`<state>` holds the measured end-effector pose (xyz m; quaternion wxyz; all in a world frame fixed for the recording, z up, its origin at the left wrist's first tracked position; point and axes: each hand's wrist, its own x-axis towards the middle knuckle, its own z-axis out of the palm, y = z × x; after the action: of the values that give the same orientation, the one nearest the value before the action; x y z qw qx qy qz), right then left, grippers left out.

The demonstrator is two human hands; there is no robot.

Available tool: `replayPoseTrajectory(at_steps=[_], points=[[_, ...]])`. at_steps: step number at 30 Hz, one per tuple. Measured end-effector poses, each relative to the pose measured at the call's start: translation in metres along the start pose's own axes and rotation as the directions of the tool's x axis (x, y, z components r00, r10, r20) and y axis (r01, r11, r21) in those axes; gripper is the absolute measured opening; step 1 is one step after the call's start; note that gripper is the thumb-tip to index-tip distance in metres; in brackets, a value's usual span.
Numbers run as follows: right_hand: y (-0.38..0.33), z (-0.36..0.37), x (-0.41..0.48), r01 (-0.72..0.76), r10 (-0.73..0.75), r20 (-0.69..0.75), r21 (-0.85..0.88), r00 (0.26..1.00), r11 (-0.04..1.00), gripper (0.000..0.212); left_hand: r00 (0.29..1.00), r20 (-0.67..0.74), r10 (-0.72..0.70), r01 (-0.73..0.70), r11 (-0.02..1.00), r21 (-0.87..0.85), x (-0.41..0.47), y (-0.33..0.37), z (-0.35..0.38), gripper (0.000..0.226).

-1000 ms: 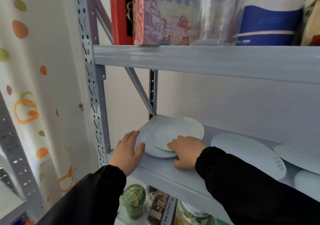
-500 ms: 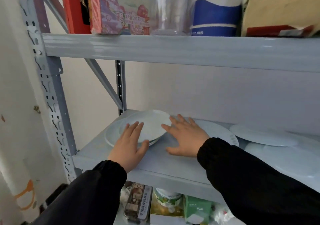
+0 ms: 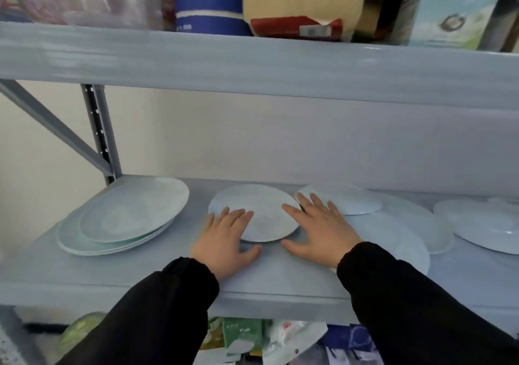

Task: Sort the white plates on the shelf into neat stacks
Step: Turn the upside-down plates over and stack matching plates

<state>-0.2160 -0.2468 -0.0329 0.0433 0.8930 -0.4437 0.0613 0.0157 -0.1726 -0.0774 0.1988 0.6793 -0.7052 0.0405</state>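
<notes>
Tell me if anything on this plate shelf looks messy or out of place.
Yes. Right of the hands, the loose plates overlap at random, one small plate propped on its neighbours' rims. The left stack sits off-centre rather than squared. Nothing looks chipped or broken.

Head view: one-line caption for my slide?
Left hand and right hand flank a single white plate beside the stack.

Head view, facing forward and down, close to shelf
</notes>
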Motion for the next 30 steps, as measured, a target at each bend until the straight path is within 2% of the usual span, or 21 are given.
replayPoseTrajectory(at_steps=[4,9,12,16,21,24,26,30], points=[[0.009,0.013,-0.007,0.057,-0.056,-0.037,0.026,0.998,0.998,0.085,0.997,0.017,-0.071,0.071,0.997,0.003,0.007,-0.003,0.009,0.084],[0.008,0.018,-0.009,0.172,-0.168,-0.071,0.046,0.983,0.984,0.082,0.997,-0.040,-0.073,0.069,0.993,-0.094,0.006,-0.011,0.014,0.063],[0.009,0.020,-0.009,0.187,-0.183,-0.060,0.068,0.981,0.980,0.080,0.997,-0.031,-0.067,0.063,0.992,-0.109,0.004,-0.006,0.010,0.056],[0.011,0.022,-0.008,0.207,-0.200,-0.075,0.103,0.977,0.973,0.082,0.998,-0.024,-0.063,0.060,0.992,-0.110,0.001,0.000,0.005,0.033],[0.010,0.026,-0.008,0.230,-0.220,-0.081,0.147,0.972,0.962,0.082,0.999,0.009,-0.035,0.035,0.996,-0.078,-0.002,0.006,0.002,0.040],[0.009,0.027,-0.008,0.239,-0.230,-0.081,0.136,0.970,0.961,0.081,1.000,0.008,-0.023,0.023,0.999,-0.045,-0.002,0.006,0.002,0.034],[0.009,0.027,-0.008,0.226,-0.217,-0.079,0.138,0.973,0.964,0.080,1.000,-0.026,0.000,0.000,1.000,-0.019,-0.002,0.006,0.002,0.034],[0.007,0.029,-0.008,0.190,-0.176,-0.100,0.153,0.979,0.970,0.079,0.980,-0.142,0.142,-0.128,0.986,0.103,-0.003,0.005,0.003,0.037]])
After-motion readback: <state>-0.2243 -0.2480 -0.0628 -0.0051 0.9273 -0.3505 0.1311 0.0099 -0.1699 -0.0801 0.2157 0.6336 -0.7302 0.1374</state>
